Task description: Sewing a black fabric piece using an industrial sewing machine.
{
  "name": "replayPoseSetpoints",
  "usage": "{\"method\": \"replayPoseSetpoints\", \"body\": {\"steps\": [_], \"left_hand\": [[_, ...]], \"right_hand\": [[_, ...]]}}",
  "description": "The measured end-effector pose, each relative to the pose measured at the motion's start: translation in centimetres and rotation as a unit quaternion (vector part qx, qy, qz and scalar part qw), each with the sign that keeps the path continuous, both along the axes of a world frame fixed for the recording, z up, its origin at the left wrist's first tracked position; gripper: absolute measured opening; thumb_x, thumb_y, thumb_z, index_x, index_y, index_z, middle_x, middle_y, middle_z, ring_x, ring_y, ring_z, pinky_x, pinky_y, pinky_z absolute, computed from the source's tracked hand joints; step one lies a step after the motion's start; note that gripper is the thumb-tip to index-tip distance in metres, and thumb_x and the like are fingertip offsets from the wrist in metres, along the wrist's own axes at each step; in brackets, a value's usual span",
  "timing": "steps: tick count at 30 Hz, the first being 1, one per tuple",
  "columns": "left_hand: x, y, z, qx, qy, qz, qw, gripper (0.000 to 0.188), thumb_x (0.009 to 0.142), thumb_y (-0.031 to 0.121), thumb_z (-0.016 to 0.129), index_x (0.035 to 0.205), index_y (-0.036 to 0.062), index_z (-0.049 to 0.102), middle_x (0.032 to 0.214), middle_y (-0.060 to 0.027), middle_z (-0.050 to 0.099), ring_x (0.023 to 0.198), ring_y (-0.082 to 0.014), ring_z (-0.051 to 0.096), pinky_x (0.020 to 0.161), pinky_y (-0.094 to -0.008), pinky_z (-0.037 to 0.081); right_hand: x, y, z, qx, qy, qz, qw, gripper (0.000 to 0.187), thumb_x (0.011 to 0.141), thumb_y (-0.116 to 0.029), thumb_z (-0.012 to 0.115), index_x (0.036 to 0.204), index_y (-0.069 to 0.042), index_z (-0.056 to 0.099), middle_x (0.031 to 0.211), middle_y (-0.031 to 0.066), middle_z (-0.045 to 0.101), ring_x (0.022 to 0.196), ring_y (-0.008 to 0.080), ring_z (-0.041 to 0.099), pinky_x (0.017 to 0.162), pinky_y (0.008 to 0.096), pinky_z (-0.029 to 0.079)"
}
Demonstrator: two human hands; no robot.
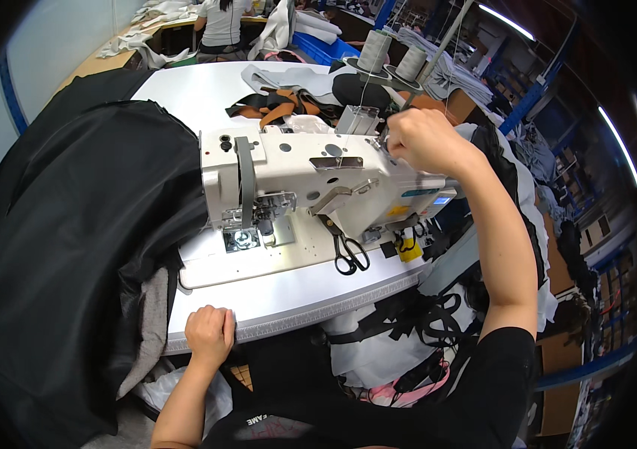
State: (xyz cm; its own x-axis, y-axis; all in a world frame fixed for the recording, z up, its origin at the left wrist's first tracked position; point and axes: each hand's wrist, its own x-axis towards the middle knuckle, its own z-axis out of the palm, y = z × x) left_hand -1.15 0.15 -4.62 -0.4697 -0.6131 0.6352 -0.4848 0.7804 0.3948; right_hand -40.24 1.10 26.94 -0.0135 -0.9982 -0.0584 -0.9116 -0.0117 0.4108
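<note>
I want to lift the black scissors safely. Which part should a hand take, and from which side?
Take the scissors by the two finger loops, coming from the near table edge. The loops point toward the person, while the blades point under the sewing machine.

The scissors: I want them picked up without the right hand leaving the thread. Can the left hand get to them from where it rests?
Probably yes: the left hand rests on the table edge, and bare tabletop lies between it and the scissors.
</note>
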Motion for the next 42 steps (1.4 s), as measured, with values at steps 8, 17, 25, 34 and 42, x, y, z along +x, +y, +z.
{"method": "replayPoseSetpoints", "body": {"steps": [8, 17, 25, 34, 42], "left_hand": [[-0.2, 0.0, 0.2, -0.006, 0.007, -0.008, 1.000, 0.013, 0.081, 0.008, 0.071, 0.073, 0.0074, 0.060, 0.066, -0.0075, 0.053, 0.059, -0.0269, 0.052, 0.057, -0.0389, 0.038], [-0.3, -0.1, 0.1, -0.008, 0.003, -0.006, 1.000, 0.013, 0.081, 0.009, 0.071, 0.073, 0.0083, 0.061, 0.066, -0.0064, 0.053, 0.059, -0.0258, 0.052, 0.057, -0.0383, 0.038], [-0.2, -0.1, 0.3, -0.002, 0.019, -0.019, 1.000, 0.013, 0.081, 0.008, 0.071, 0.073, 0.0075, 0.060, 0.066, -0.0073, 0.053, 0.059, -0.0267, 0.053, 0.057, -0.0391, 0.038], [-0.3, -0.1, 0.3, -0.001, 0.016, -0.014, 1.000, 0.014, 0.081, 0.008, 0.071, 0.072, 0.0075, 0.060, 0.065, -0.0073, 0.053, 0.060, -0.0266, 0.053, 0.057, -0.0390, 0.038], [-0.3, -0.1, 0.2, 0.000, 0.013, -0.022, 1.000, 0.013, 0.080, 0.010, 0.072, 0.073, 0.0079, 0.061, 0.064, -0.0059, 0.052, 0.059, -0.0250, 0.053, 0.057, -0.0379, 0.039]], "right_hand": [[-1.8, 0.7, -0.4, -0.062, 0.015, 0.088, 0.994, 0.007, 0.067, -0.007, 0.069, 0.060, -0.007, 0.069, 0.070, 0.0054, 0.059, 0.083, 0.0240, 0.051, 0.078, 0.0358, 0.039], [-2.2, 0.4, -0.9, -0.115, 0.007, 0.105, 0.988, 0.006, 0.067, -0.007, 0.068, 0.062, -0.006, 0.071, 0.070, 0.0047, 0.057, 0.090, 0.0251, 0.052, 0.080, 0.0370, 0.038], [-2.1, 0.9, -1.1, -0.139, -0.005, 0.090, 0.986, 0.003, 0.066, -0.004, 0.070, 0.065, -0.006, 0.073, 0.072, 0.0041, 0.057, 0.088, 0.0246, 0.051, 0.079, 0.0360, 0.039], [-2.1, 1.2, -1.3, -0.102, 0.019, 0.027, 0.994, 0.005, 0.068, -0.004, 0.070, 0.064, -0.006, 0.072, 0.078, 0.0063, 0.062, 0.092, 0.0260, 0.053, 0.081, 0.0378, 0.040], [-3.8, 0.5, -2.5, -0.209, -0.008, 0.051, 0.977, 0.004, 0.067, -0.004, 0.069, 0.066, -0.005, 0.073, 0.076, 0.0058, 0.061, 0.092, 0.0245, 0.053, 0.083, 0.0374, 0.039]]}}
